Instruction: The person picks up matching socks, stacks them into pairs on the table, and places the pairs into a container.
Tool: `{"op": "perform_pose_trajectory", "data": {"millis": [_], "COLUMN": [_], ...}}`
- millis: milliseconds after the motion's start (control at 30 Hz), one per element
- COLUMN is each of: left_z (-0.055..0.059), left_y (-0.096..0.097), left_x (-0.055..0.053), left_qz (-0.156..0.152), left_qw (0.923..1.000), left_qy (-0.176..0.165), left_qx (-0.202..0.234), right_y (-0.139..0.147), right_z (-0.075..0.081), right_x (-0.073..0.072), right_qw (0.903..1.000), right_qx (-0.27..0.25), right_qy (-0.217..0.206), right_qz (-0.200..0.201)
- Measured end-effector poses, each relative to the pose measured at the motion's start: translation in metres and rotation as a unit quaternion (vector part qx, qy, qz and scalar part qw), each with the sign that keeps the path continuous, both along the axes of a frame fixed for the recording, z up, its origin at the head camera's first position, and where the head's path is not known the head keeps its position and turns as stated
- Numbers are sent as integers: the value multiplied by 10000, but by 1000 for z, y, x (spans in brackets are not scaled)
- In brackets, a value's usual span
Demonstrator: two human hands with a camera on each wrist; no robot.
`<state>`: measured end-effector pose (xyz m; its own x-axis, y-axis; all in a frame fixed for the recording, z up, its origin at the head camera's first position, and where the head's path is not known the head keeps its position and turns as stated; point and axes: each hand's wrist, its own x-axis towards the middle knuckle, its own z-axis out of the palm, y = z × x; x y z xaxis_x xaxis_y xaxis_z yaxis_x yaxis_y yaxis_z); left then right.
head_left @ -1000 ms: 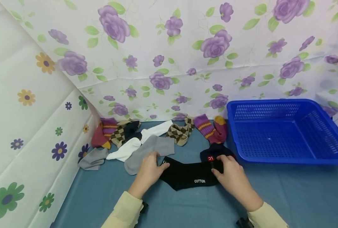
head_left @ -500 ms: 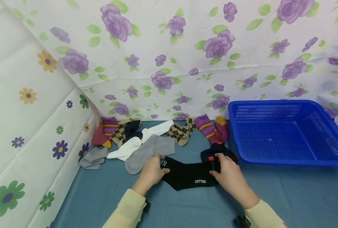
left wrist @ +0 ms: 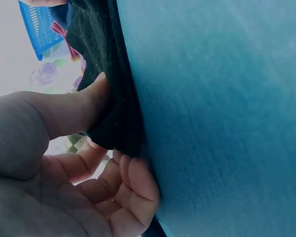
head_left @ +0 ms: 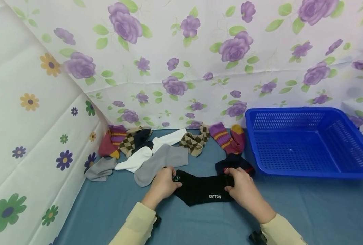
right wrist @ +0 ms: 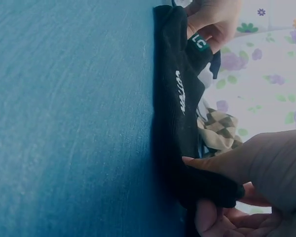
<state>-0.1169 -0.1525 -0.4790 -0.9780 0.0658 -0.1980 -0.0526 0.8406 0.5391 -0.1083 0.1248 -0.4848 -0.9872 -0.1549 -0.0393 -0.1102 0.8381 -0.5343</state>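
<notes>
A black sock (head_left: 200,189) with "COTTON" lettering lies sideways between the two hands. The left hand (head_left: 163,185) pinches its left end beside the "LC" label (right wrist: 199,43), thumb on top. At the other end, the right hand (head_left: 244,187) grips the sock between thumb and fingers; in the right wrist view that end bends up off the cloth under the thumb (right wrist: 212,167). Just behind the right hand is a navy sock (head_left: 233,162), its red label partly covered by the fingers. A grey sock (head_left: 164,161) lies close behind the left hand.
A blue plastic basket (head_left: 310,173) stands at the right. Along the back lie white socks (head_left: 135,160), checkered socks (head_left: 192,144) and striped purple-red socks (head_left: 227,137), with another grey sock (head_left: 100,170) at far left. Flowered sheets (head_left: 169,51) hang behind and at the left.
The right hand has shifted slightly left with the sock's right end, now covering more of the navy sock's red label. The left hand keeps its hold, nearly still.
</notes>
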Motion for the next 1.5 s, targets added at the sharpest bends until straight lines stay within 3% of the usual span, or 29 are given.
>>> {"op": "perform_pose_trajectory", "data": {"millis": [267,467,733,867,967,1200,1333,1500], "left_z": [2,14,38,52,62,87,101,105], "left_y": [-14,-20,-18,-13,-7,22,46,86], "left_x": [6,5,2,-1,-6,-28,-44,-62], "left_qz": [-270,-464,-583,-636,-641,-841,-1000,-1120], "left_qw": [9970,9922,9895,9856,9836,9786,9718,9685], "left_qy": [52,-75,438,700,875,1096,1162,1306], "left_qx": [727,1153,1246,1404,1443,1528,1792,1802], "right_y": [4,9,21,30,40,73,95,132], "right_z": [7,21,55,75,90,122,136,146], "right_x": [2,3,9,5,-2,-25,-40,-53], "right_qw": [9995,9981,9988,9979,9970,9961,9954,9952], "right_qx": [-237,-412,-242,-396,-606,-634,-475,-231], "right_qy": [-221,-450,-80,-218,-180,540,827,851], "right_qz": [-6,77,410,456,452,275,-99,-423]}}
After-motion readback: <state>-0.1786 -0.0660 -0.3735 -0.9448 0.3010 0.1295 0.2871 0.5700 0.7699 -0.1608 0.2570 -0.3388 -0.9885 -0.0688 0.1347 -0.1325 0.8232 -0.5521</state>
